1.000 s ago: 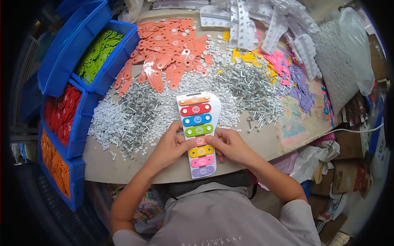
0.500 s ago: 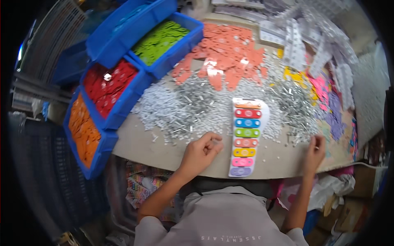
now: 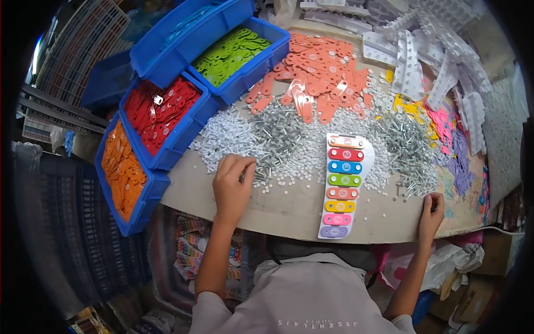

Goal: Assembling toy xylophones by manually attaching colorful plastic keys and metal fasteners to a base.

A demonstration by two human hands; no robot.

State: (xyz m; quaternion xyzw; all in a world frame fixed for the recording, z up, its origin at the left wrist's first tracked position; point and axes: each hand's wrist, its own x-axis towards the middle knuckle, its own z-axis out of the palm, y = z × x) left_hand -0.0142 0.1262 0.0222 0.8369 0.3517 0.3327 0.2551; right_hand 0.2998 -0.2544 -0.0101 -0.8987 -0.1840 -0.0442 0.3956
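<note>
Head view: left hand (image 3: 232, 182) curled at the white pins (image 3: 225, 134), right hand (image 3: 433, 214) curled near the silver screws (image 3: 411, 161); whether either grips anything cannot be told; xylophone (image 3: 340, 193) lies on the table (image 3: 289, 214) between them, untouched. Judged best: pick pins and screws singly; seat each squarely, yellow bar (image 3: 340, 206) first.

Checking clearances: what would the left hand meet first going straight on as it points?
Likely the white pegs, just beyond the left hand's fingers; its height is hard to judge.

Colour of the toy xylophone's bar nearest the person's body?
Light purple; the end bar shows best in the head view.
</note>
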